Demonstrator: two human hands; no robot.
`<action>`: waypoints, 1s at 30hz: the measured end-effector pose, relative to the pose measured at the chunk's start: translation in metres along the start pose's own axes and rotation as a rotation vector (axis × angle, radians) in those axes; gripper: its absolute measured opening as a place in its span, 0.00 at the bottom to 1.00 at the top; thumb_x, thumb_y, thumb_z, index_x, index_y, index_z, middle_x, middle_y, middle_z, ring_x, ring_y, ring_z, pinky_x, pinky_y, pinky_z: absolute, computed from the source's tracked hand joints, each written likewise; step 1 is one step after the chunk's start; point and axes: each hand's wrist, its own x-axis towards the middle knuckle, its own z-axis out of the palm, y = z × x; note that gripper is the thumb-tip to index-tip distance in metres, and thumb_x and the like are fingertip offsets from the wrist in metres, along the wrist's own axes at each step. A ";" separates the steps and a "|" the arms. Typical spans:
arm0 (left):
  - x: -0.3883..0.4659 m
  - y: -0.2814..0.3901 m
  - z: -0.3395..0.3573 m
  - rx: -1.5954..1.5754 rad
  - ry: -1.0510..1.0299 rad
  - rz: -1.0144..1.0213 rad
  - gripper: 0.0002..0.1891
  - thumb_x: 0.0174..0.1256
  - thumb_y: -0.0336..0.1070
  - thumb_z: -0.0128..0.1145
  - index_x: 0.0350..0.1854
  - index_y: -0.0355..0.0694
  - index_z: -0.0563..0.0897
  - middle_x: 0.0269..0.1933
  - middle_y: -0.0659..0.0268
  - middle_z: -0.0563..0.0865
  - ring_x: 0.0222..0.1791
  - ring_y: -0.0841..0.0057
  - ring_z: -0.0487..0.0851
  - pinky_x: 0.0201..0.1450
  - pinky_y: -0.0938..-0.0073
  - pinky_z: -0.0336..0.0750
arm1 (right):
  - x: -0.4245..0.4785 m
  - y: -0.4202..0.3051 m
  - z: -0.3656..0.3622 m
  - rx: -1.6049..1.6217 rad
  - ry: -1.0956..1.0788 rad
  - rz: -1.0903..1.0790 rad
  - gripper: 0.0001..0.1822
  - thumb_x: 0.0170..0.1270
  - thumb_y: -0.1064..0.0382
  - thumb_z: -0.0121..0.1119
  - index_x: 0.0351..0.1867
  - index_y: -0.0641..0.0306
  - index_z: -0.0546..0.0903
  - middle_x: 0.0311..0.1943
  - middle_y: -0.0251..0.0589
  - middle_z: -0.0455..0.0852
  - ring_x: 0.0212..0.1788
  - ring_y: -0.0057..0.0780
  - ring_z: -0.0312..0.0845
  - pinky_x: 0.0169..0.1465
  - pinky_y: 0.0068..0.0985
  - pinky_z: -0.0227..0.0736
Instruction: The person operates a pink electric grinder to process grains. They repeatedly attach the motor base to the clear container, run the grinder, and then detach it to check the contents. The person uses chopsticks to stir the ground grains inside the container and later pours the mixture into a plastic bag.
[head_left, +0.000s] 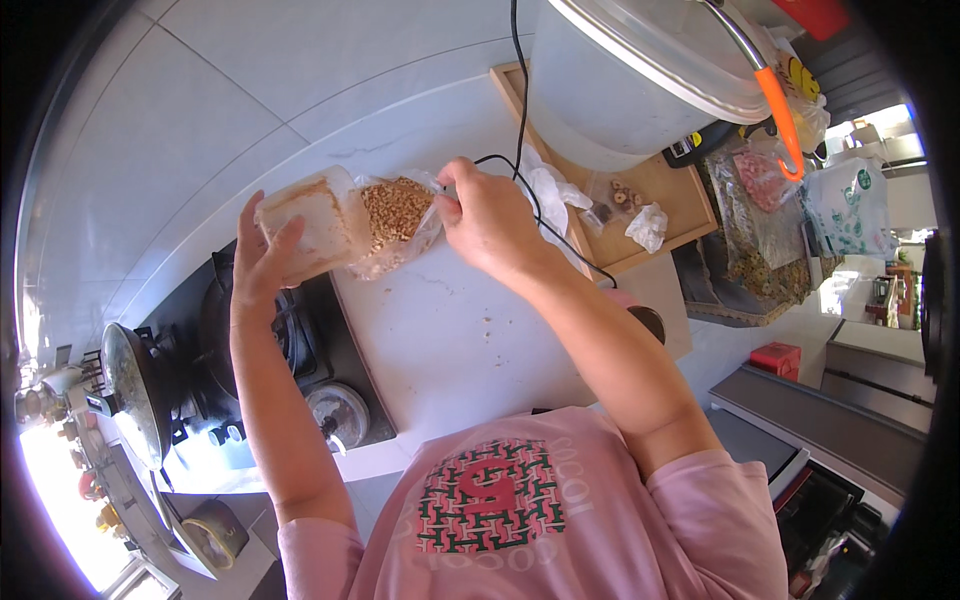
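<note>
My left hand (274, 244) holds a translucent plastic container (322, 217) tilted on its side, with brown residue along its inner walls. The container's mouth meets a clear plastic bag (433, 225) full of chopped brown bits, perhaps crushed nuts (394, 214). At the bag's right side, the thumb and fingers of my right hand (480, 214) pinch its edge. Bag and container are over the white countertop (435, 322), near the tiled wall. A few pale crumbs (487, 322) lie scattered on the counter below.
On the left is a black gas stove (337, 337) with a wok (135, 382) and a glass lid. At right, a wooden tray (660, 244) holds a large lidded plastic bucket (615, 90), small bags and crumpled tissue (646, 227). A black cable (519, 90) hangs across the tray.
</note>
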 end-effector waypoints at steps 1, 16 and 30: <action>-0.003 0.000 -0.003 0.011 -0.002 -0.010 0.50 0.62 0.57 0.72 0.82 0.43 0.59 0.63 0.56 0.81 0.55 0.68 0.85 0.43 0.72 0.82 | -0.001 -0.001 -0.003 0.004 -0.029 0.009 0.12 0.69 0.63 0.64 0.48 0.67 0.79 0.28 0.52 0.88 0.35 0.53 0.87 0.41 0.45 0.79; -0.012 -0.032 -0.038 -0.350 0.078 -0.150 0.38 0.70 0.63 0.61 0.77 0.49 0.68 0.62 0.61 0.84 0.54 0.63 0.88 0.34 0.67 0.84 | -0.014 0.003 -0.012 0.053 -0.060 -0.039 0.05 0.68 0.66 0.62 0.38 0.66 0.81 0.27 0.51 0.87 0.33 0.53 0.85 0.38 0.45 0.78; -0.031 -0.036 -0.030 -0.553 0.104 -0.154 0.38 0.70 0.68 0.56 0.72 0.45 0.72 0.61 0.59 0.85 0.56 0.60 0.88 0.33 0.58 0.89 | -0.026 -0.018 -0.029 -0.044 -0.172 -0.109 0.05 0.66 0.65 0.63 0.35 0.64 0.82 0.22 0.49 0.85 0.30 0.52 0.85 0.35 0.46 0.78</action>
